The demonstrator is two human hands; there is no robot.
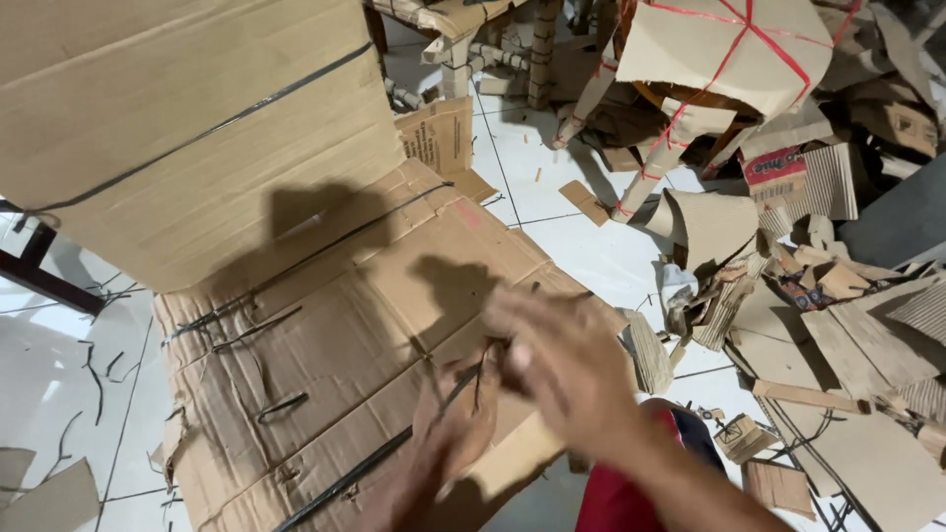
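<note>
A stack of flattened brown cardboard (335, 325) lies on the white tiled floor before me, with black plastic straps (355, 473) across it. My left hand (453, 433) rests low on the stack and its fingers pinch a black strap. My right hand (567, 360) is just right of it, blurred by motion, fingers meeting the left hand at the same strap end. A second strapped cardboard bundle (187, 128) tilts up at the upper left, its lower edge resting on the flat stack.
Torn cardboard scraps (838, 315) pile up on the right. A cardboard bundle tied with red string (729, 49) sits at the top right. Loose black strap pieces (94, 379) lie on the tiles at left. A dark bar (44, 281) crosses the left edge.
</note>
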